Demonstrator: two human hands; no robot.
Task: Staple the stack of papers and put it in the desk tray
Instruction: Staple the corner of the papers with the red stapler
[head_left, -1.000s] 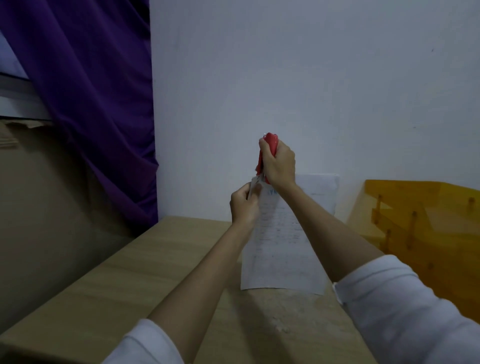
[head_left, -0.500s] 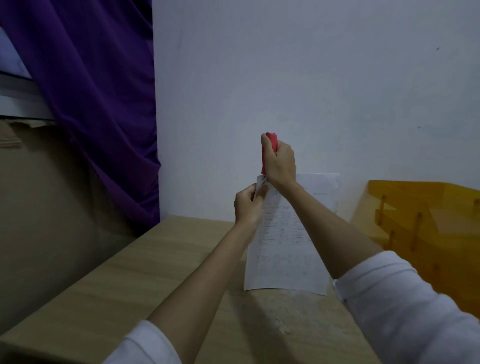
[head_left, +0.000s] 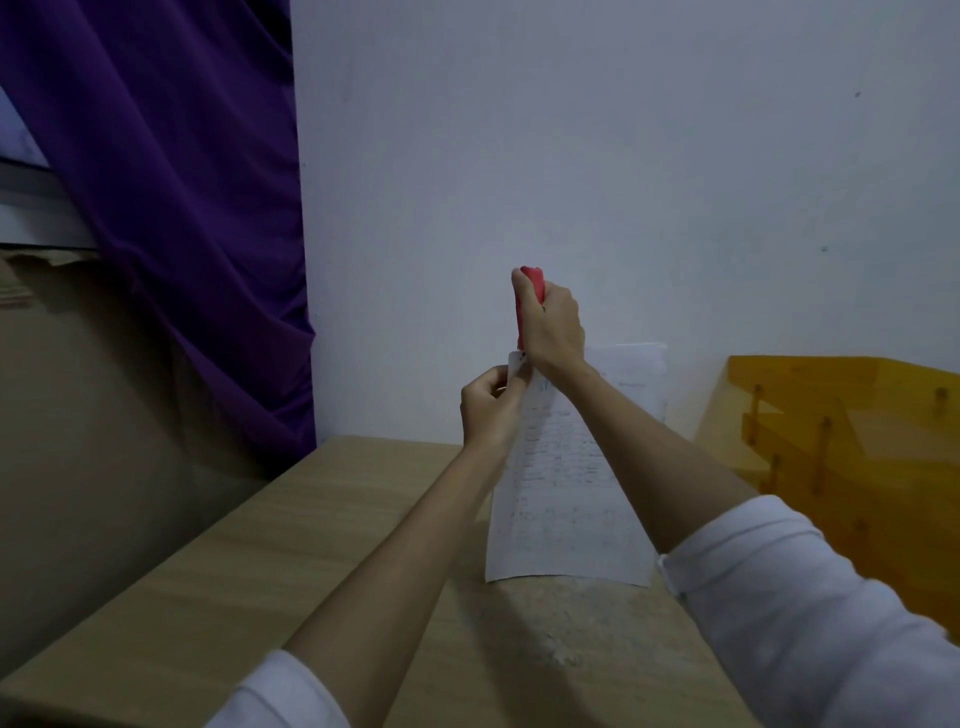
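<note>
Wooden table (head_left: 218, 587): against a white wall, purple curtain (head_left: 171, 208) at left.
Amber desk tray (head_left: 852, 431): stacked tiers, on the right, well apart from the papers.
Stack of papers (head_left: 561, 499): held upright, long axis vertical, bottom edge near the table.
Right hand (head_left: 551, 327): fingers wrapped closed around the red stapler (head_left: 533, 283), which points down onto the top left corner.
Left hand (head_left: 488, 410): fingers pinching that corner, directly below the stapler. Tray lies nearer the right hand.
</note>
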